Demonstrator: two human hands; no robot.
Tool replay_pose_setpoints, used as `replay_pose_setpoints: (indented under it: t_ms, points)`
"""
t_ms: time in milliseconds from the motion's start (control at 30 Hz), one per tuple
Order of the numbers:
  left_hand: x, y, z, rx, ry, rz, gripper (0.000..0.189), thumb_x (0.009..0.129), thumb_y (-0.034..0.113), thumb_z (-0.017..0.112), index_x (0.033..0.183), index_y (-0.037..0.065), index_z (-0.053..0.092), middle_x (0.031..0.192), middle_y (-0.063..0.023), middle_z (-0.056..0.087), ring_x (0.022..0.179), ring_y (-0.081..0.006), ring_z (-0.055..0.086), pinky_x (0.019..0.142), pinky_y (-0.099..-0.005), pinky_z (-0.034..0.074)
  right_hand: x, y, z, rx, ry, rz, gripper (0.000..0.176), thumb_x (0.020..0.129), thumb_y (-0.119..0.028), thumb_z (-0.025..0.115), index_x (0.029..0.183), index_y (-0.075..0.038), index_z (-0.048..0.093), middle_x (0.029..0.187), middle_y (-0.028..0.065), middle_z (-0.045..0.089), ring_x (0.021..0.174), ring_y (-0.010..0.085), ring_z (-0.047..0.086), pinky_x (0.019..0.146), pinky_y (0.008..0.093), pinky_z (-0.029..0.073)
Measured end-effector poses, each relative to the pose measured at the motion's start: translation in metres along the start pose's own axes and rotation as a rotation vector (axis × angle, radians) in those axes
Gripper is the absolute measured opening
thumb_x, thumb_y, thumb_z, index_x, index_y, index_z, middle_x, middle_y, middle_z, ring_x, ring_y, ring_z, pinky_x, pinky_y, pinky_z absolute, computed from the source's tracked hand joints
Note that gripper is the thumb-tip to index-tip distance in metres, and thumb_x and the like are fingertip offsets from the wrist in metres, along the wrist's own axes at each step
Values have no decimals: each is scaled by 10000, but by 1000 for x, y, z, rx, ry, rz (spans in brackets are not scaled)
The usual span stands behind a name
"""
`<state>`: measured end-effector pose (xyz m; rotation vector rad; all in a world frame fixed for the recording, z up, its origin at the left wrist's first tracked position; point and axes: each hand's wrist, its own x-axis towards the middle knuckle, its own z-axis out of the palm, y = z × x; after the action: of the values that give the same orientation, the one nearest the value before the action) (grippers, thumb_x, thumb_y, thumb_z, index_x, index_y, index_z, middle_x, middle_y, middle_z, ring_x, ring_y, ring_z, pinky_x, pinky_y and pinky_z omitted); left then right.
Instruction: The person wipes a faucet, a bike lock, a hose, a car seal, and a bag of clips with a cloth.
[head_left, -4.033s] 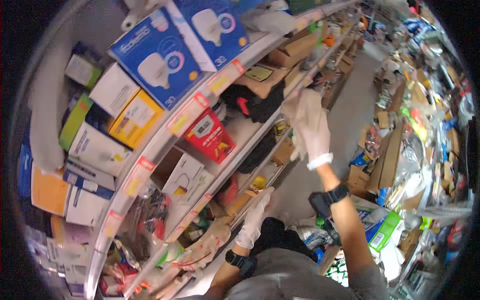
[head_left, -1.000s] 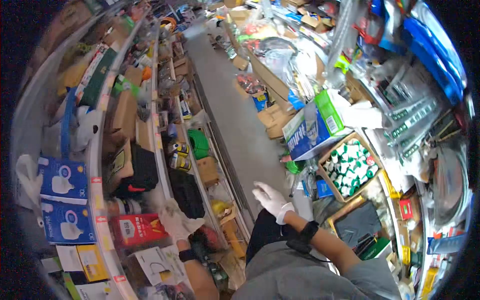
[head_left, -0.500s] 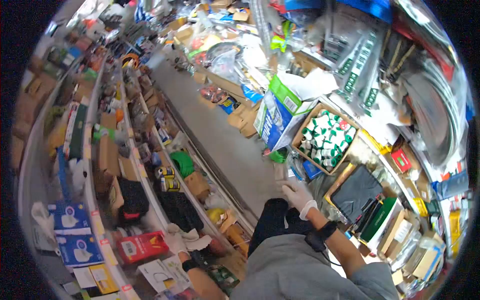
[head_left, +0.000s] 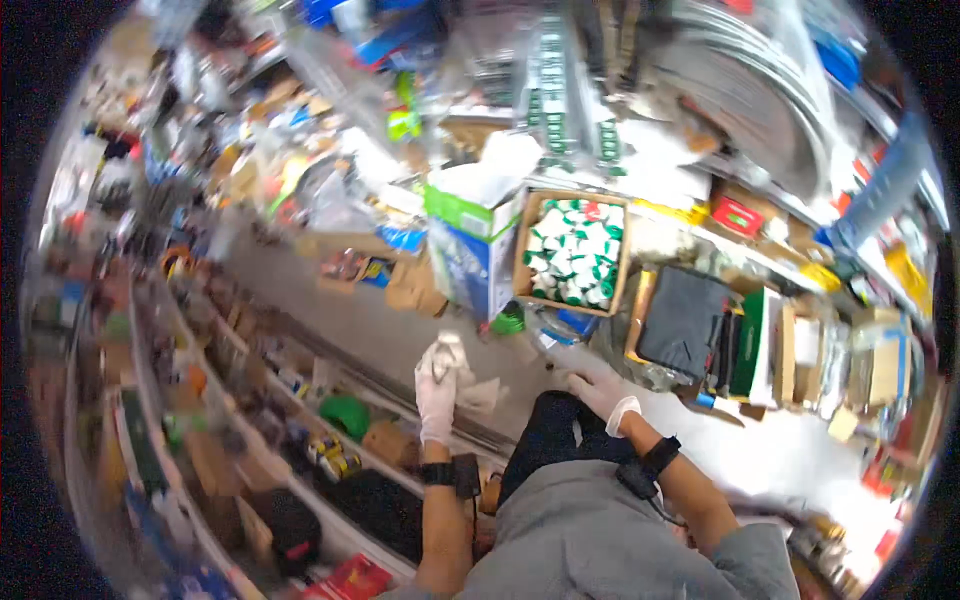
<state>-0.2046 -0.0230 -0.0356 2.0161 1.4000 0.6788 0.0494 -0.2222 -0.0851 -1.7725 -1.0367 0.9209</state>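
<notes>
In the head view my left hand [head_left: 436,395], in a white glove, is closed round a crumpled white cloth [head_left: 480,394]. The cloth hangs over the aisle floor, with part of it sticking up past the fingers. My right hand [head_left: 602,391], gloved too, hovers by my dark-trousered knee with its fingers loosely stretched and nothing visible in them. Beyond it stands an open cardboard box [head_left: 522,270] of white-and-green spools or small bottles; blur hides their exact kind. A tall green, white and blue carton [head_left: 465,255] leans beside that box.
Crowded shelves run along the left, with a green coil [head_left: 345,414] and yellow-black cans [head_left: 333,455]. A dark flat case [head_left: 682,318] and a green box [head_left: 751,345] sit on the right. Flattened cardboard [head_left: 415,285] and packets lie along the grey floor [head_left: 290,275].
My left hand has moved from the lower left shelf up and right over the aisle, carrying the cloth. The view has turned right. My right hand stays near my knee.
</notes>
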Motion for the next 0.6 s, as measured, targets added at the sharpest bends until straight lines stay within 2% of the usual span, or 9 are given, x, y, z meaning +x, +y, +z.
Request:
replay_pose_setpoints:
  t_ms: [100, 167, 267, 367, 400, 433, 500, 533, 600]
  points:
    - [62, 25, 46, -118, -197, 124, 535, 805, 0, 665, 1322, 78, 546, 1243, -170, 575, 1139, -320, 565, 992, -375, 455, -16, 0, -17, 129, 73, 168, 382, 948, -364, 528, 1197, -104, 655, 1054, 187, 692, 1018, 360, 650, 907, 400, 493]
    - [95, 72, 61, -168, -366, 213, 483, 841, 18, 653, 1310, 68, 545, 1233, -164, 562, 1137, -313, 568, 968, -358, 470, -29, 16, -21, 142, 178, 420, 372, 945, -364, 537, 1177, -102, 663, 1019, 188, 702, 1005, 360, 659, 892, 401, 500]
    - [141, 114, 88, 25, -438, 466, 436, 857, 62, 634, 1286, 70, 559, 1241, -172, 560, 1133, -339, 565, 968, -383, 473, -56, 2, -45, 217, 349, 501, 324, 939, -358, 558, 1133, -131, 685, 1023, 182, 704, 1020, 361, 655, 879, 388, 502]
    - [195, 145, 124, 272, -492, 706, 452, 821, 61, 601, 1270, 110, 586, 1303, -167, 545, 1149, -374, 544, 995, -422, 457, -76, 7, -47, 538, 491, 527, 330, 977, -261, 557, 1101, 23, 667, 990, 120, 736, 903, 174, 683, 808, 303, 519]
    - [209, 155, 136, 346, -527, 755, 460, 807, 62, 594, 1264, 119, 592, 1333, -159, 536, 1157, -380, 536, 1000, -428, 454, -87, 47, -30, 564, 540, 638, 306, 986, -208, 564, 1089, 68, 646, 946, 103, 728, 866, 126, 653, 780, 273, 515]
    - [224, 160, 152, 463, -512, 757, 445, 804, 55, 594, 1244, 123, 602, 1367, -137, 527, 1163, -369, 532, 977, -440, 471, -96, 51, -25, 569, 546, 642, 306, 986, -208, 564, 1089, 68, 646, 946, 103, 728, 866, 126, 653, 780, 273, 515]
    - [269, 143, 188, 566, -354, 1145, 423, 808, 81, 609, 1226, 145, 618, 1401, -128, 513, 1128, -357, 559, 940, -447, 495, -104, 51, -19, 557, 609, 599, 308, 978, -216, 590, 1087, 68, 636, 905, 107, 717, 845, 152, 657, 766, 278, 515]
    - [280, 152, 189, 657, -470, 1086, 430, 795, 94, 612, 1218, 174, 630, 1270, -164, 565, 1125, -386, 553, 918, -440, 495, -106, 45, -21, 499, 565, 619, 335, 980, -247, 588, 1105, 61, 636, 929, 124, 722, 851, 164, 664, 773, 288, 512]
    - [301, 163, 196, 892, -486, 1122, 450, 718, 90, 672, 1164, 146, 645, 1195, -174, 582, 1091, -369, 569, 904, -434, 496, -110, 50, -9, 462, 605, 634, 348, 981, -262, 584, 1117, 55, 634, 940, 135, 723, 856, 175, 667, 780, 298, 511]
